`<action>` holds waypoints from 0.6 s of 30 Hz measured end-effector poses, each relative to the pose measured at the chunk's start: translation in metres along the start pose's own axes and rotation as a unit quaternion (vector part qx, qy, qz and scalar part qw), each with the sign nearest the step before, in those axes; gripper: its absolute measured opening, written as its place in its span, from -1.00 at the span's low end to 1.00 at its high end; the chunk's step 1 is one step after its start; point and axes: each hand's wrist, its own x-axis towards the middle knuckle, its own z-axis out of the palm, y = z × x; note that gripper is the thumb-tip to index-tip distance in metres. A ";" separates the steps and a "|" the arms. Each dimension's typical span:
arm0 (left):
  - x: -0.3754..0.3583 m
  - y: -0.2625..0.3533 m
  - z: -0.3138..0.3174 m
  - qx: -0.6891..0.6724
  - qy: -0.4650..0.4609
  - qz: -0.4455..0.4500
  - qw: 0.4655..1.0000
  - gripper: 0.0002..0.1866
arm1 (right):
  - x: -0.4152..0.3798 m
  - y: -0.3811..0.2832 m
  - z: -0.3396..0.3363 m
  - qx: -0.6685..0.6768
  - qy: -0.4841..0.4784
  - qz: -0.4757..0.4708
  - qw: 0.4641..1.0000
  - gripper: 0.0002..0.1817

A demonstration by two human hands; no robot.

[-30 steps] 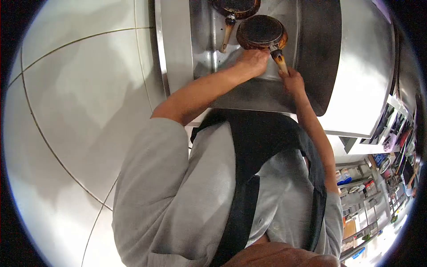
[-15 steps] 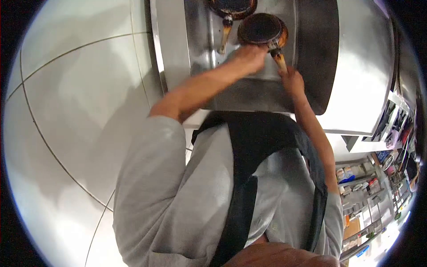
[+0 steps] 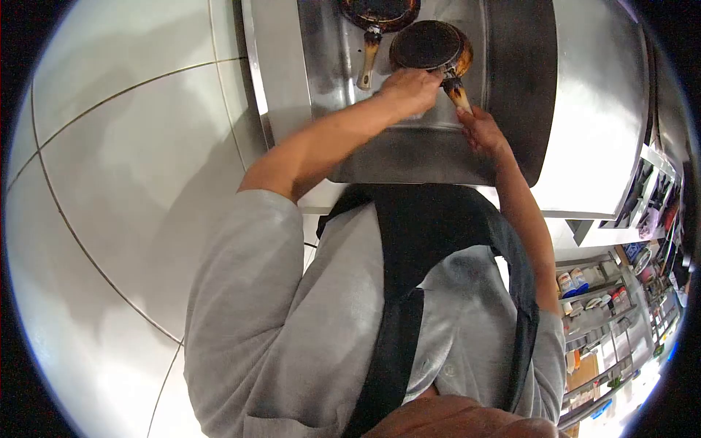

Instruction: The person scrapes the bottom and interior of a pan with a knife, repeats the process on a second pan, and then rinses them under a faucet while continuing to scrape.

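Observation:
A small frying pan (image 3: pixel 429 45) with a blackened round face and scorched, browned side is held over the sink. My right hand (image 3: pixel 482 130) is closed around the end of its pale, charred handle (image 3: pixel 458 96). My left hand (image 3: pixel 413 91) is closed at the pan's near edge, beside the handle joint; whatever its fingers hold is hidden. To the left lies a second blackened frying pan (image 3: pixel 380 10), its pale handle (image 3: pixel 369 64) pointing towards me and its far part cut off by the view.
The metal sink (image 3: pixel 438 157) has a dark right wall and a steel counter (image 3: pixel 595 109) beside it. White tiles (image 3: pixel 131 146) cover the left side. Shelves (image 3: pixel 595 299) with jars and other goods stand at the lower right.
My left hand has shifted slightly along the pan's near edge and looks less blurred. My right wrist has moved a little to the right, still holding the handle.

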 end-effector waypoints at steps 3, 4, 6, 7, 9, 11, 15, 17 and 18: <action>0.010 -0.013 -0.015 0.003 -0.024 0.001 1.000 -0.63 | -0.002 0.007 0.003 -0.080 0.077 -0.019 0.994 -0.50; 0.012 -0.013 -0.001 -0.029 0.024 0.003 0.999 -0.73 | 0.004 0.009 0.003 -0.100 0.100 -0.038 0.989 -0.48; 0.005 -0.005 0.007 -0.022 0.027 0.014 0.999 -0.74 | 0.011 0.010 0.005 -0.144 0.127 -0.073 0.979 -0.50; 0.000 -0.001 0.005 -0.017 0.027 0.023 0.999 -0.74 | 0.012 0.011 0.004 -0.170 0.133 -0.087 0.973 -0.54; 0.012 -0.019 -0.008 -0.004 0.026 0.028 0.999 -0.70 | 0.010 0.026 0.008 -0.205 0.136 -0.097 0.964 -0.57; 0.019 -0.019 0.000 0.001 0.011 0.016 1.000 -0.71 | 0.027 0.030 0.004 -0.217 0.161 -0.113 0.956 -0.56; 0.019 -0.015 0.029 -0.028 0.091 0.046 0.994 -0.77 | 0.028 0.036 0.006 -0.188 0.181 -0.163 0.952 -0.55; 0.027 -0.040 0.022 -0.031 0.081 0.059 0.994 -0.78 | 0.008 0.016 0.008 -0.131 0.129 -0.093 0.978 -0.53; 0.018 -0.029 0.009 -0.046 0.070 0.031 0.996 -0.80 | 0.012 0.016 0.005 -0.108 0.127 -0.098 0.981 -0.52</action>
